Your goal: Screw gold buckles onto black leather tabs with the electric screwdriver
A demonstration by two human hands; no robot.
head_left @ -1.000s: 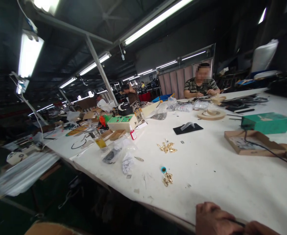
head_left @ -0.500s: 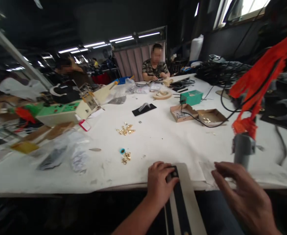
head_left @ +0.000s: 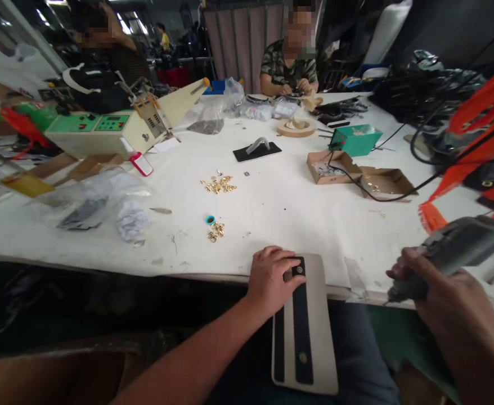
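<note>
My left hand (head_left: 274, 278) presses the end of a black strap onto a beige flat panel (head_left: 323, 315), thumb and fingers on either side of a round metal fitting (head_left: 300, 270). The panel's upper end rests on the table edge, and its lower end extends over my lap. A second fitting shows low on the same strap (head_left: 302, 332). Gripped in my right hand (head_left: 441, 287) is a grey electric screwdriver (head_left: 453, 247), tilted with its bit pointing down and left. The tool is to the right of the panel, apart from it.
Small gold metal parts lie in piles (head_left: 219, 184) on the white table (head_left: 179, 169), one beside a blue ring (head_left: 210, 220). Cardboard boxes (head_left: 333, 171), a green power unit (head_left: 354, 139) and cables stand at right. A machine (head_left: 99, 132) stands left; a person (head_left: 289, 67) sits opposite.
My right hand has taken hold of the screwdriver, which hung upright beside it, and tilted it toward the panel. The left hand stays on the strap. The view has tipped down.
</note>
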